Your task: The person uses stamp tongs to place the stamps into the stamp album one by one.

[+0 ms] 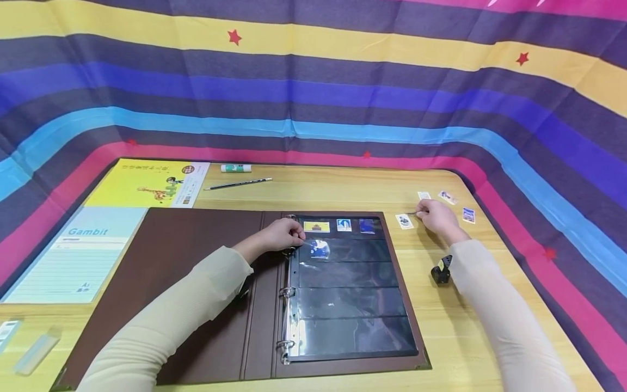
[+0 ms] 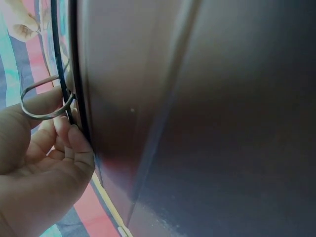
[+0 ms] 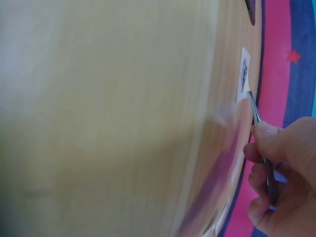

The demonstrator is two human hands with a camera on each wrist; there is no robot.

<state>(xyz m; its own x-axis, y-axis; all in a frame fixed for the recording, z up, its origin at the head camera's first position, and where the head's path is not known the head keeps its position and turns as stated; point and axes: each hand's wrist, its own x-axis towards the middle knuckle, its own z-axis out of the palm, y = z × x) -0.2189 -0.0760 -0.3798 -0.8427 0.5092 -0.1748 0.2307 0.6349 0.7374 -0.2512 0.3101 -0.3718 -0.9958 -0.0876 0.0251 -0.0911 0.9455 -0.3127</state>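
Observation:
My right hand [image 1: 437,219] [image 3: 291,168] pinches metal tweezers [image 3: 255,111] between thumb and fingers. Their tip meets the edge of a small white stamp with a dark figure [image 1: 404,221] [image 3: 243,74] lying on the table. An open brown ring-binder stamp album [image 1: 210,245] has a black page with clear pockets [image 1: 350,302] on its right side. By the top rings, my left hand [image 1: 281,235] [image 2: 44,163] has its fingers curled at the page's inner edge and pinches it. Beside those fingertips a blue stamp [image 1: 319,249] sits in the second row; three stamps, including a yellow one [image 1: 316,227], fill the top row.
Several loose stamps, one of them blue [image 1: 468,215], lie around the right hand. A small black object [image 1: 441,272] is by the right wrist. Behind the album are a pencil [image 1: 238,184] and a glue stick [image 1: 235,168]; a yellow book [image 1: 147,182] and a notepad [image 1: 78,256] lie left.

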